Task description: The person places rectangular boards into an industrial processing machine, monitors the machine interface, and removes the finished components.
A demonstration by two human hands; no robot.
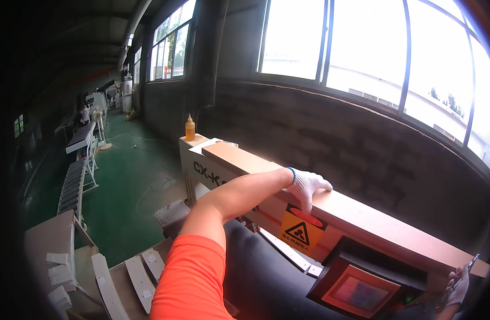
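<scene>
My left hand (308, 188), in a white knit glove with a blue cuff, is closed over a long tan board (239, 159) lying along the top of a machine (194, 170). Its thumb hangs down the front side and its fingers lie across the top. At the far right rim, my right hand (458, 288) is closed around a slim tool with a shiny metal tip (473, 262); its kind is hard to make out. Below the left hand, a yellow warning sign (301, 233) is on the machine front, with a lit screen (358, 290) in a dark housing further right.
A bottle of amber liquid (190, 128) stands on the machine's left end. Curved pale strips (109, 290) lie at lower left. A roller conveyor (71, 184) and a standing fan (100, 125) are on the green floor (122, 213). A dark wall with windows (367, 48) runs behind.
</scene>
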